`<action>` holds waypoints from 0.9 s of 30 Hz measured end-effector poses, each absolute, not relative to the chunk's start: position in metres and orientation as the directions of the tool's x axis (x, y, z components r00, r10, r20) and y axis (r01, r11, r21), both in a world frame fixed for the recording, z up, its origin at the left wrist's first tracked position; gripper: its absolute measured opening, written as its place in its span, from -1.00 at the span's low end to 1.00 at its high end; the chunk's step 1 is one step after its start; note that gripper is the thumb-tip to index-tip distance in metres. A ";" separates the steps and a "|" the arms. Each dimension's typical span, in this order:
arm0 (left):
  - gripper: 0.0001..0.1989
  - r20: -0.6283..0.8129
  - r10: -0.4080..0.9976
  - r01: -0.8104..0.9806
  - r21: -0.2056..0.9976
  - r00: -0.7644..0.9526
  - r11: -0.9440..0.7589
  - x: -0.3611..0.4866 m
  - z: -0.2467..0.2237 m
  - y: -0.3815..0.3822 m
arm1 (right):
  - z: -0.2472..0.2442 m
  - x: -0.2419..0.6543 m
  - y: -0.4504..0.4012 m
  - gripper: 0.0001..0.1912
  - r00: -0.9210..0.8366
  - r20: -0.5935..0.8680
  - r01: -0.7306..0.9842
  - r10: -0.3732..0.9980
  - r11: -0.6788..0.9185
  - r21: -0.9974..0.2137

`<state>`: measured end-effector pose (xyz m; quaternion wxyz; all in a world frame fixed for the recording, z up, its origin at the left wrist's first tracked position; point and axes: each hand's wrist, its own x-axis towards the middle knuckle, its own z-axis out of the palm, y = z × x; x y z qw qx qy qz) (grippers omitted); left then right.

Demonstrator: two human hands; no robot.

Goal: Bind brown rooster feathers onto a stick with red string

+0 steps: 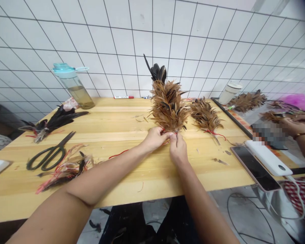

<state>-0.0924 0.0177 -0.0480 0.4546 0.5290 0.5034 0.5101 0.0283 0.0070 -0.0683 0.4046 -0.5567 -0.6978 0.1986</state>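
Note:
My left hand (155,139) and my right hand (178,152) both pinch the bound base of an upright bundle of brown rooster feathers (168,105), which has dark feathers at its tip. Red thread (118,154) trails from my fingers to the left across the pine tabletop (117,122). To the right, a second feather bundle (205,115) lies on the table with red thread at its stem, apart from both hands. My fingers hide the bundle's wrapped stem.
Black-handled scissors (49,152), black feathers (56,120), and a tangle of red thread and feather scraps (66,169) lie at left. A water bottle (73,86) and marker (123,97) stand behind. A phone (255,167) and power bank (268,157) lie at right, beside a co-worker's hand (292,127).

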 end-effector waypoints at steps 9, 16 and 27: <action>-0.81 0.222 0.975 0.389 0.901 -0.034 -0.191 -0.099 -0.048 0.018 | -0.076 0.029 0.013 -0.56 -0.079 0.361 0.619 0.929 0.330 -0.713; -0.81 0.264 0.961 0.474 0.859 -0.083 -0.195 -0.096 -0.045 0.014 | -0.080 0.029 0.015 -0.61 -0.082 0.425 0.648 0.902 0.372 -0.665; -0.75 0.148 0.983 0.051 0.988 -0.105 -0.143 -0.085 -0.066 0.016 | -0.080 0.033 0.016 -0.70 -0.086 0.436 0.586 0.896 0.400 -0.705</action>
